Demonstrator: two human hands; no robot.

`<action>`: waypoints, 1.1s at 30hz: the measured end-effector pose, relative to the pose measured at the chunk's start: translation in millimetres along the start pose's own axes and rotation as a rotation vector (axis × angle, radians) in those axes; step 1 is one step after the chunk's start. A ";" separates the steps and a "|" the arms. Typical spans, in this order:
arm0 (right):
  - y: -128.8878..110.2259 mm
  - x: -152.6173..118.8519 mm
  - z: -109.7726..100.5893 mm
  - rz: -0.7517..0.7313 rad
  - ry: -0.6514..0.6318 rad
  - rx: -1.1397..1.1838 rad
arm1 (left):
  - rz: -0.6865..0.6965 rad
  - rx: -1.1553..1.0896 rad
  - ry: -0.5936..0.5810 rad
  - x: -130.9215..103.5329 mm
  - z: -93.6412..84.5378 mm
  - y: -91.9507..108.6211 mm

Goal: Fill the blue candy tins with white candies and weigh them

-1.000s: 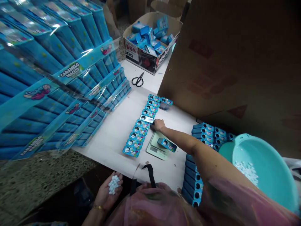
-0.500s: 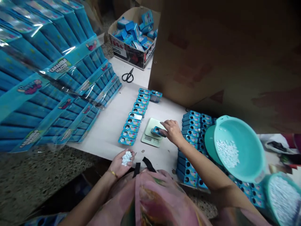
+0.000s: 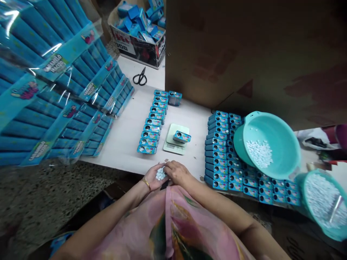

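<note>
Cupped at the table's front edge, my left hand holds a small heap of pale blue-white candies. My right hand touches the heap from the right with its fingers bent together; what its fingertips hold is hidden. Beyond the hands, a small blue box stands on the pale kitchen scale. Left of the scale runs a column of blue boxes, with one more box beside its far end.
Rows of blue boxes stand right, beside a turquoise basin and a second tub of candies. Wrapped display boxes fill the left. Scissors, a carton and a large brown cardboard lie beyond.
My right hand has let go of the box on the scale and come back to my left hand. My left hand has moved right with the candies. The camera view has shifted.
</note>
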State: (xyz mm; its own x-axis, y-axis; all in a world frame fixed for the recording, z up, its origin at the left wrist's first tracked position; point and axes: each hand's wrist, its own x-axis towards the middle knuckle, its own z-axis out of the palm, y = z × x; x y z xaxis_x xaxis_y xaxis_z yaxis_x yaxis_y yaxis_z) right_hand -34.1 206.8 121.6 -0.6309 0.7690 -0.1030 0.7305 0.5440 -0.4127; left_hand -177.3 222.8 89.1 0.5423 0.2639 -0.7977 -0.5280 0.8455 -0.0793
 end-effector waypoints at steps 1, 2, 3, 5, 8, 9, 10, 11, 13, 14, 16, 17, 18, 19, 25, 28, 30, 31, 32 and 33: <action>0.4 -2.0 -0.3 0.022 0.002 0.001 | -0.002 0.023 0.006 0.1 -0.3 -0.7; 0.0 -4.0 -0.6 0.051 0.010 0.009 | -0.004 0.043 0.016 0.4 -0.4 -1.4; -0.9 -6.1 -1.0 0.083 0.026 0.032 | -0.010 0.058 0.026 0.7 -0.4 -1.9; -2.0 -10.7 -3.9 0.134 0.085 0.125 | -0.006 0.064 0.030 1.1 -0.3 -1.9; 3.6 -17.3 -16.7 0.174 0.248 0.331 | 0.028 0.071 0.004 0.3 -1.0 1.2; 8.5 -18.6 -22.9 0.193 0.315 0.390 | 0.036 0.084 -0.006 -0.2 -1.7 2.7; 14.9 -19.0 -29.4 0.218 0.383 0.437 | 0.042 0.098 -0.011 -0.8 -2.7 4.3; 22.8 -18.2 -35.9 0.252 0.448 0.471 | 0.046 0.108 -0.013 -1.3 -4.0 5.7; 41.4 -12.6 -47.3 0.316 0.553 0.500 | 0.061 0.107 -0.008 -2.6 -7.2 7.6; 51.2 -7.9 -52.0 0.340 0.587 0.502 | 0.068 0.100 0.001 -3.3 -9.1 8.1; 68.3 4.0 -59.3 0.380 0.620 0.498 | 0.085 0.088 0.024 -4.8 -12.7 8.4; 74.2 10.1 -62.1 0.395 0.624 0.497 | 0.092 0.082 0.034 -5.7 -14.4 8.4; 77.5 15.5 -64.3 0.406 0.624 0.499 | 0.101 0.072 0.042 -6.5 -15.7 8.3; 77.8 19.7 -66.0 0.412 0.624 0.507 | 0.110 0.061 0.048 -7.0 -16.6 8.4; 42.0 18.2 -63.5 0.199 0.457 0.518 | 0.136 -0.028 0.008 -1.8 -7.6 9.8; 46.0 14.0 -58.1 0.290 0.407 0.236 | 0.104 -0.050 -0.042 0.4 0.7 11.2; 61.8 13.3 -54.6 0.485 0.369 0.033 | 0.081 -0.060 -0.044 -2.1 0.2 12.8; 69.6 12.8 -52.5 0.553 0.325 -0.033 | 0.079 -0.063 -0.042 -4.6 -3.1 13.9; 75.2 11.9 -49.9 0.575 0.272 -0.074 | 0.081 -0.066 -0.037 -7.8 -8.8 15.3; 77.3 10.5 -46.3 0.555 0.225 -0.094 | 0.090 -0.072 -0.025 -11.3 -16.6 16.9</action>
State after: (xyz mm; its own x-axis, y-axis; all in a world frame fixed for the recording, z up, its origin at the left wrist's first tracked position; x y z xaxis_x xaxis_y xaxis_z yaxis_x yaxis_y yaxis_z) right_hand 27.9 272.5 130.5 -0.0857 0.9929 -0.0821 0.9611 0.0607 -0.2695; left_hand -203.3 226.4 86.9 0.5065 0.3496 -0.7882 -0.6203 0.7827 -0.0514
